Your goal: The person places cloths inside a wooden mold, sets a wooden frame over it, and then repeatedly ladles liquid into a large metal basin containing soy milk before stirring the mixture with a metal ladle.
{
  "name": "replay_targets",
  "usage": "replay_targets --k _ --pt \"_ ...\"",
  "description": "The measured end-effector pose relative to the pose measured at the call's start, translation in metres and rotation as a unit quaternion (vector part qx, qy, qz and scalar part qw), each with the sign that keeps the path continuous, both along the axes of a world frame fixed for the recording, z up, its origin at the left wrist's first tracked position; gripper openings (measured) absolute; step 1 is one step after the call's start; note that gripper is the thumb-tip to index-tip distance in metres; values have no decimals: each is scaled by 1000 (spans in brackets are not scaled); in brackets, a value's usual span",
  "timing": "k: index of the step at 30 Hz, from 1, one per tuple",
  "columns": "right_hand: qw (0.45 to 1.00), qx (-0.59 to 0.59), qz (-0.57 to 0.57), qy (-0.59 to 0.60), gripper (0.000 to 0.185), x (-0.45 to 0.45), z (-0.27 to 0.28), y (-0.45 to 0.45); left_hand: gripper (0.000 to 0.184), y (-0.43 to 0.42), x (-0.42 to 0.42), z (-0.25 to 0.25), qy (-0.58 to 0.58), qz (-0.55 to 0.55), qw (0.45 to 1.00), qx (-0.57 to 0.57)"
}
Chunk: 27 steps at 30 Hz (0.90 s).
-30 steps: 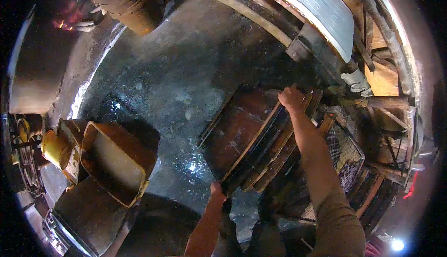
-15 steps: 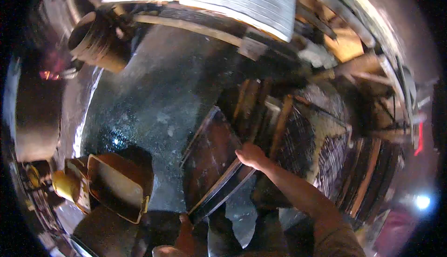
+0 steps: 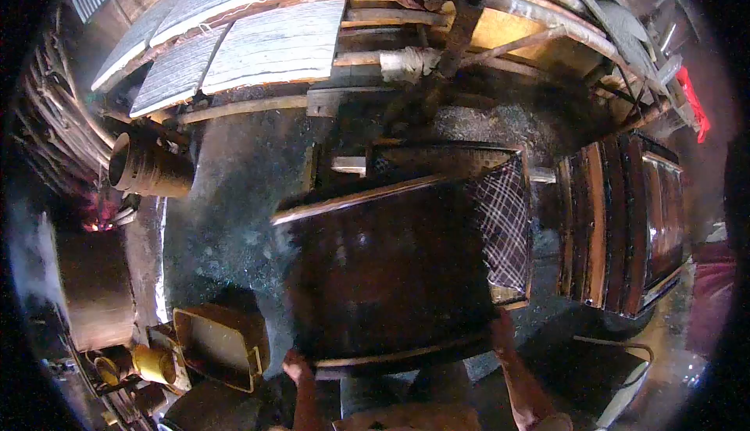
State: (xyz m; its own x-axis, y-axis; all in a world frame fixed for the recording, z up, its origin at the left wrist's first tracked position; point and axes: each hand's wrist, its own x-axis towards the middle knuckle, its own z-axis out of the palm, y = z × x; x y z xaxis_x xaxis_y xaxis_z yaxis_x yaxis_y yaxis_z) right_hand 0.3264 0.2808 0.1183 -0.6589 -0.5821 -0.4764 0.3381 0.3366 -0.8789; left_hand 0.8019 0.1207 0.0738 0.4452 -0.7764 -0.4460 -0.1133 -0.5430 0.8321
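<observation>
A large dark wooden-edged panel [image 3: 391,275] is held low in front of my body, its broad face up and slightly blurred. My left hand [image 3: 295,367] is closed on its near left corner. At the near right corner my right hand [image 3: 504,333] grips the edge, its fingers partly hidden. Beyond and to the right, partly under the panel, lies a wooden frame [image 3: 528,236] with a checked cloth [image 3: 504,224] in it.
Several dark framed panels [image 3: 617,228] stand together at the right. Tubs and a yellow bucket [image 3: 154,364] are at the lower left, a rusty bucket [image 3: 152,167] at the left. Pale ribbed sheets [image 3: 273,44] lie along the back; a fire [image 3: 98,226] glows far left.
The panel has been lifted away from the others and turned flat before me, toward the framed cloth. My right hand has shifted along to its near right corner. The view has swung right.
</observation>
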Motion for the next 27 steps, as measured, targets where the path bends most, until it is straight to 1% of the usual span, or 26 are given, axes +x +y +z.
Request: replay_targets --k 1,2,3,4,5,6,7,8,9,10,12,14,16,17,18,20,21,22,23,25,26,27 --pt "1000 -1 -12 12 30 -12 16 18 17 -5 -27 -3 94 65 993 21" --pt "999 -6 -21 25 28 -25 29 26 24 -3 -48 -6 98 -33 992 -69" --pt "998 -4 -54 26 28 -44 16 45 30 -11 -65 -34 190 7 982 -6" --pt "996 0 -87 25 27 -62 3 70 33 -8 -76 -54 71 -95 993 -23" --pt "992 5 -120 27 27 -81 -14 93 36 -13 -99 -55 -60 -178 981 -46" --pt "991 24 -105 74 26 -100 -26 107 36 -18 -123 -53 -31 -156 986 -43" --pt "988 42 -90 122 26 -119 -38 118 35 -27 -145 -50 -134 -202 970 5" --pt "981 61 -76 170 25 -131 -46 125 33 -38 -167 -41 -235 -246 939 56" --pt "983 10 -93 158 25 -138 -48 124 32 -42 -181 -37 -330 -285 894 107" --pt "982 -40 -111 145 25 -141 -44 116 30 -43 -186 -43 -321 -300 895 84" --pt "985 -58 -105 127 27 -153 -33 96 27 -46 -193 -50 -302 -331 893 40" --pt "991 4 -57 119 30 -169 -26 80 25 -59 -218 -31 -369 -330 860 126" --pt "975 30 -6 220 30 -184 -51 84 24 -61 -227 -23 -402 -326 840 160" --pt "977 29 -8 210 29 -189 -64 87 25 -63 -228 -22 -402 -326 843 151" --pt "979 28 -11 200 29 -192 -64 82 25 -65 -230 -21 -398 -313 849 151" --pt "996 2 -66 54 26 -199 -66 69 25 -68 -232 -21 -386 -274 866 163" --pt "998 19 -33 58 24 -203 -70 67 24 -69 -232 -25 -376 -249 875 174" --pt "997 36 -1 63 21 -208 -74 64 24 -69 -223 -38 -328 -252 901 133" --pt "996 54 31 67 19 -211 -78 64 23 -66 -203 -69 -278 -255 921 93" --pt "995 4 -34 97 19 -204 -79 52 22 -67 -202 -77 -270 -266 924 53" --pt "991 -20 -67 111 19 -200 -82 49 20 -67 -215 -57 -314 -273 908 54" --pt "990 0 -51 133 19 -203 -103 54 19 -69 -224 -45 -357 -281 889 54"
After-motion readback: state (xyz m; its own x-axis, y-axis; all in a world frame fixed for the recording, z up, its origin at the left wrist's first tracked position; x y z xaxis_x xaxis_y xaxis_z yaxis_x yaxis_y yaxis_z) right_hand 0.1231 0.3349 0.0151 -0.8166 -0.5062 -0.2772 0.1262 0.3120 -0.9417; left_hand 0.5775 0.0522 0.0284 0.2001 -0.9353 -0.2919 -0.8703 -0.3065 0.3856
